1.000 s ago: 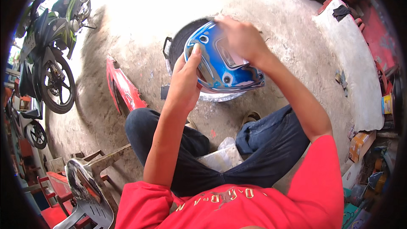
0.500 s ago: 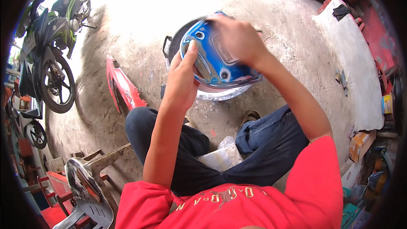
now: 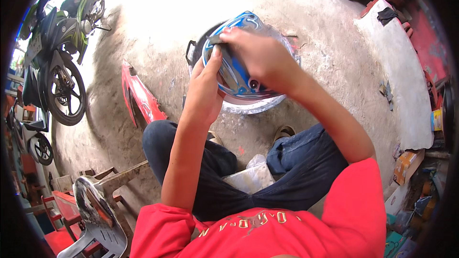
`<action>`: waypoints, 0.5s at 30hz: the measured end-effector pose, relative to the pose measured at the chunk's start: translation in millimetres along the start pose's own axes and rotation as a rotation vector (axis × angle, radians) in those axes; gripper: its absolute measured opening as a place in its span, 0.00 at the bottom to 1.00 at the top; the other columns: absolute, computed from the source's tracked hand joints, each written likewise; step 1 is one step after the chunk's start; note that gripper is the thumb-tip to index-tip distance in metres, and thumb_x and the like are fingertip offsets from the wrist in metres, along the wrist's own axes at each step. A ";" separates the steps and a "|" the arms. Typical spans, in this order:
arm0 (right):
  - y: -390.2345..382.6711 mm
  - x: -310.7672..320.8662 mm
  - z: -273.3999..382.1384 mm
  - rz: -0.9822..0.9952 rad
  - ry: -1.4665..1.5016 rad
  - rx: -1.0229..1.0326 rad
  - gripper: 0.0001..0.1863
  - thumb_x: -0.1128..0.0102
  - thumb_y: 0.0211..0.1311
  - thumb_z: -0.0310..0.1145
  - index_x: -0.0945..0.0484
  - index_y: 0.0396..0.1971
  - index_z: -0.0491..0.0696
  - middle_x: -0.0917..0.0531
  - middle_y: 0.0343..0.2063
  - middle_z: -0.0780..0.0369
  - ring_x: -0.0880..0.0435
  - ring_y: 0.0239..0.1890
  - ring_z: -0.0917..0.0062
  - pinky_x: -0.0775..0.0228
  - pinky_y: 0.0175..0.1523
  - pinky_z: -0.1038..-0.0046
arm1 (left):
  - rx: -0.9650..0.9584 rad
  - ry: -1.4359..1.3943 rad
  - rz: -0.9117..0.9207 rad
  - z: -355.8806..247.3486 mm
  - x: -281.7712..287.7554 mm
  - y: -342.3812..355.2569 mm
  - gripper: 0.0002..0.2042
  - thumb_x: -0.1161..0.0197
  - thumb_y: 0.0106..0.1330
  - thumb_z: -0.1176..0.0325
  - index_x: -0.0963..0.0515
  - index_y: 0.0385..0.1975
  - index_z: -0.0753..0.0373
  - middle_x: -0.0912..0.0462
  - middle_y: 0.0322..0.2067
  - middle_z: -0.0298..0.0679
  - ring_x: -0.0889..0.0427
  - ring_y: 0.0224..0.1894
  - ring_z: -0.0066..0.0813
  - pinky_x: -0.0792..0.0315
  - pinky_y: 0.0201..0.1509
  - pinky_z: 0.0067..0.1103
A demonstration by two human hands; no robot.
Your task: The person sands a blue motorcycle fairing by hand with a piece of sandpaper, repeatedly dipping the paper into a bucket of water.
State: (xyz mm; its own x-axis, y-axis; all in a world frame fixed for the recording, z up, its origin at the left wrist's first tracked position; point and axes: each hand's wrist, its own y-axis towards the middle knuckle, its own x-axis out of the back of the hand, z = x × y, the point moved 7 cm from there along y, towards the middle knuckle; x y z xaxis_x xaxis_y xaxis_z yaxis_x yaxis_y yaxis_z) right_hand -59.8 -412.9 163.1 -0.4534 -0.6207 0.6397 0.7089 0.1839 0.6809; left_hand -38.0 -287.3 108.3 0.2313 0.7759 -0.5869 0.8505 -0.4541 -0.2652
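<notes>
A blue helmet (image 3: pixel 237 82) with grey, worn-looking patches is held above a round basin (image 3: pixel 253 108) with a pale rim. My left hand (image 3: pixel 204 83) grips the helmet's left edge, its thumb resting on the outer shell and its fingers hidden underneath. Across the top of the shell lies my right hand (image 3: pixel 265 59), slightly blurred. Its fingertips press a small dark piece of sandpaper (image 3: pixel 217 40) against the helmet near my left thumb. My right hand and wrist cover much of the shell.
On the concrete floor to the left lies a red plastic panel (image 3: pixel 141 96). Motorcycles (image 3: pixel 62 81) stand beyond it. A worn grey chair (image 3: pixel 103 217) is at lower left. Between my legs sits a whitish block-shaped package (image 3: pixel 249 177). At right are a cardboard box (image 3: pixel 408 166) and dark scraps (image 3: pixel 386 91).
My right hand has moved left across the helmet toward my left thumb, bringing the dark sandpaper into sight. The left hand keeps its hold in nearly the same place.
</notes>
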 end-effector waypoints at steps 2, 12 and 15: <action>14.1 14.3 -20.7 0.093 -0.051 -0.077 0.17 0.49 0.69 0.30 0.21 0.55 0.45 0.16 0.50 0.49 0.14 0.51 0.58 0.21 0.55 0.61 | -0.013 -0.005 0.015 -2.3 -1.0 -2.8 0.14 0.49 0.78 0.65 0.30 0.57 0.66 0.18 0.48 0.40 0.15 0.47 0.28 0.18 0.48 0.29; 7.9 10.6 -64.6 0.342 -0.085 -0.608 0.17 0.47 0.67 0.26 0.21 0.54 0.43 0.17 0.50 0.49 0.16 0.52 0.56 0.22 0.55 0.63 | 0.037 0.037 -0.006 -1.3 -8.3 -5.1 0.16 0.50 0.79 0.66 0.31 0.59 0.68 0.20 0.51 0.42 0.17 0.51 0.29 0.19 0.52 0.29; 3.7 -6.5 -14.3 0.094 -0.055 -0.166 0.15 0.49 0.70 0.28 0.21 0.53 0.43 0.15 0.44 0.48 0.13 0.44 0.56 0.19 0.49 0.62 | -0.014 0.029 0.014 5.3 3.1 1.2 0.15 0.49 0.79 0.66 0.31 0.58 0.68 0.19 0.50 0.42 0.16 0.50 0.29 0.19 0.51 0.29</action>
State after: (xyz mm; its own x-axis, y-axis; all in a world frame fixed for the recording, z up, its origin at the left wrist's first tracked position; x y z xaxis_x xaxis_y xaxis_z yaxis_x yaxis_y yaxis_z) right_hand -46.5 -419.1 156.3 -0.4064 -0.5631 0.7195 0.8269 0.1083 0.5518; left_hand -38.7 -287.7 102.1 0.2564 0.7824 -0.5675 0.8537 -0.4587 -0.2466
